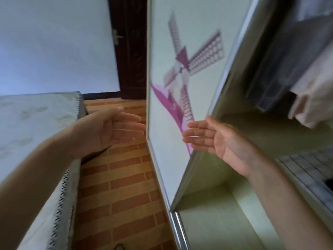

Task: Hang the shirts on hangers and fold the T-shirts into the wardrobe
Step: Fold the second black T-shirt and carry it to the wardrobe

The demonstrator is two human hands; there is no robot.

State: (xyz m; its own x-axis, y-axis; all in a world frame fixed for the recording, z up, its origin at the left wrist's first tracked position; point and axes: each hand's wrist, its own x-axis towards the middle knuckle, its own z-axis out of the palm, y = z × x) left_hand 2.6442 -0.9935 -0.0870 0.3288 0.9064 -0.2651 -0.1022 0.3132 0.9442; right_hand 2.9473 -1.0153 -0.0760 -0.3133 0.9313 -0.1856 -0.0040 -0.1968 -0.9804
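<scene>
Both hands are out in front with fingers straight and spread, holding nothing: the left hand hangs over the brick floor just left of the sliding door, and the right hand hangs at the door's near edge, in front of the open wardrobe. Whether the right fingertips touch the door frame cannot be told; the picture is blurred there. No hanger shows. The only clothes in view are a pale garment and something dark beside it, hanging at the far right inside the wardrobe; no shirt or T-shirt lies within reach, and the bed on the left shows only its cover. The likeliest slip, I judge, is with the door: with the hands on either side of it, a shove could pinch fingers between its metal edge and the wardrobe side, or close off the compartment that is needed. Reaching blind to the right could also drag the hung garment off its rail. The shelf lies low and near, so a fold carried one-handed may come undone before it lands.
</scene>
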